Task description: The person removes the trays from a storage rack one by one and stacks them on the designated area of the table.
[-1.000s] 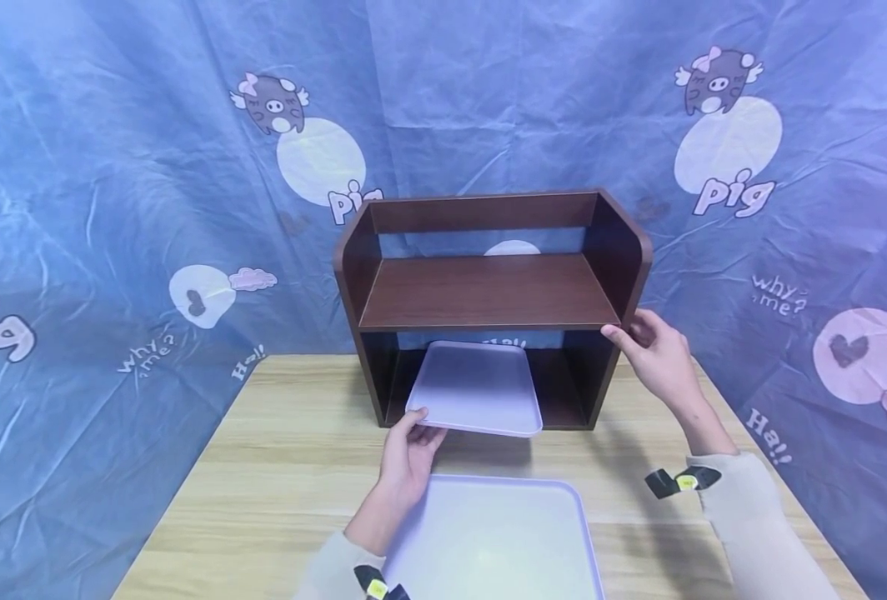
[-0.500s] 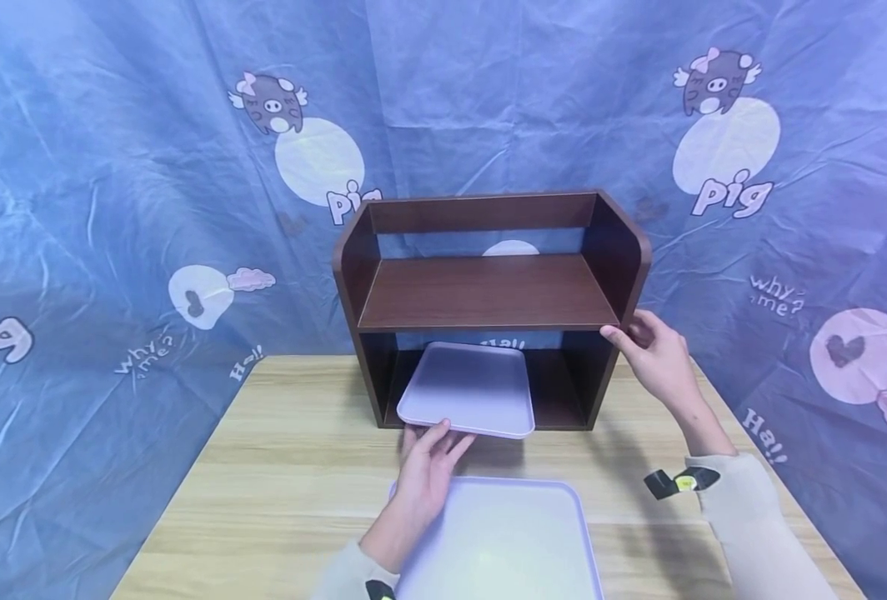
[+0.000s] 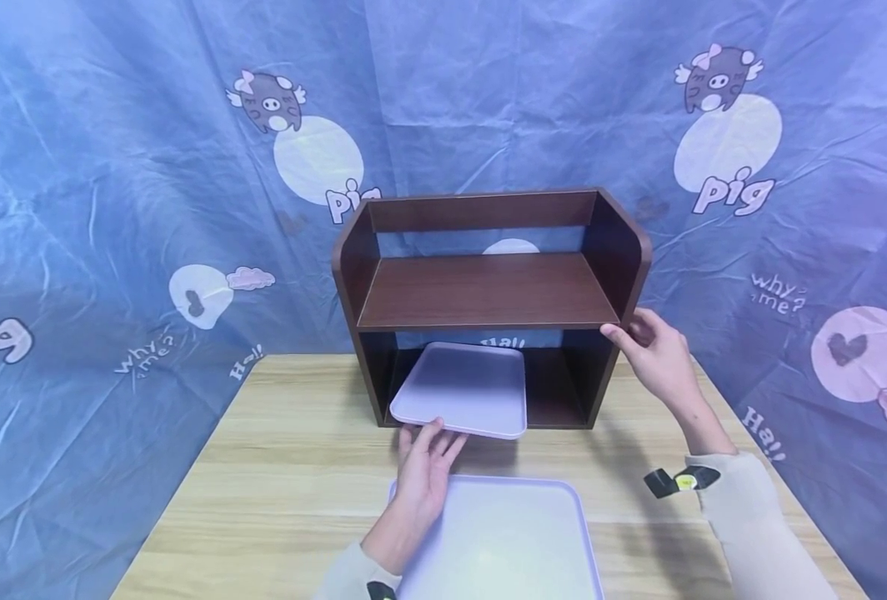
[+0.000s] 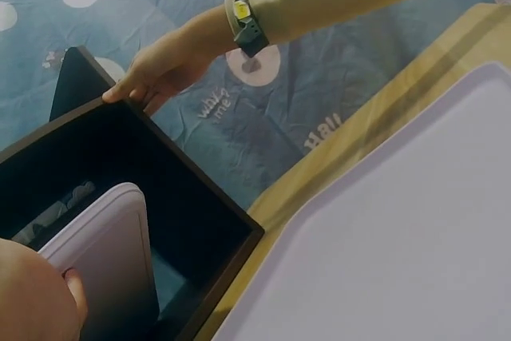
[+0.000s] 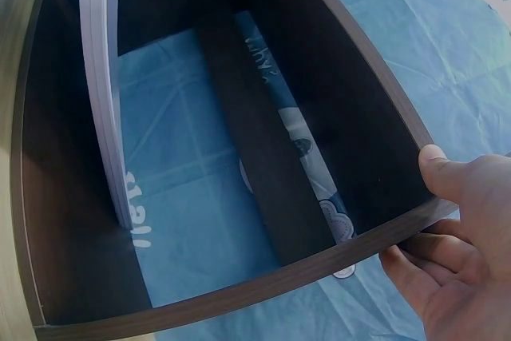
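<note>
Left hand (image 3: 423, 483) pinches small, smooth, pale-lilac rectangular tray (image 3: 469, 383); right hand (image 3: 659, 358) grips dark-brown wooden two-tier shelf (image 3: 488, 292). Larger pale-lilac rectangular tray (image 3: 507, 542) below left hand.

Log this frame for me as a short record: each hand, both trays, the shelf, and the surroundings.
left hand: holds the near edge of the small tray, thumb on top, other fingers below
right hand: grips the right side of the shelf at its front edge
small tray: pale purple, partly inside the lower compartment, near edge sticking out
large tray: pale purple, on the table, cut off by the head view's bottom edge
shelf: dark brown, two levels
table: light wood grain
backdrop: blue, printed, creased
</note>
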Available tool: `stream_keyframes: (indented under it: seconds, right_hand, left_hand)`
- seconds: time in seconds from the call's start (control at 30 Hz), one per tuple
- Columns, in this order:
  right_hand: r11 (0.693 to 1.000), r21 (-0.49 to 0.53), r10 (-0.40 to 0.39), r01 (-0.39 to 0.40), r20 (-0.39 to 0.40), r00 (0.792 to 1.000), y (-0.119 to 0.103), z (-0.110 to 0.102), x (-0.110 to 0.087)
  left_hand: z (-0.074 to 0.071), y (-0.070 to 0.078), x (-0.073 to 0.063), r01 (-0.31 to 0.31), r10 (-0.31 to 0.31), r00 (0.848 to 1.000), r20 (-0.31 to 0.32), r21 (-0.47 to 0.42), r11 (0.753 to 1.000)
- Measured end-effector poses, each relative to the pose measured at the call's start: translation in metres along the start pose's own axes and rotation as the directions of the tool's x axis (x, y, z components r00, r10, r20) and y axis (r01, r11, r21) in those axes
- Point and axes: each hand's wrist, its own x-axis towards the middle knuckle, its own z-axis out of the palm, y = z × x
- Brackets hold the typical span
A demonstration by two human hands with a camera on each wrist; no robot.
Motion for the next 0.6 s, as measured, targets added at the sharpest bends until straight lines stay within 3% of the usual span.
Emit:
stream_keyframes:
  seconds: [0.33,0.6]
  right_hand:
    - [1.000,0.004,0.000,0.000,-0.001,1.000,-0.002,0.000,0.001]
    - [1.000,0.006,0.002,-0.002,0.003,1.000,-0.001,0.000,0.001]
  left_hand:
    - [-0.004,0.006,0.001,-0.007,0.008,0.997,-0.074,0.025,1.000]
    - [-0.010,0.016,-0.003,-0.010,0.013,0.996,-0.089,0.029,1.000]
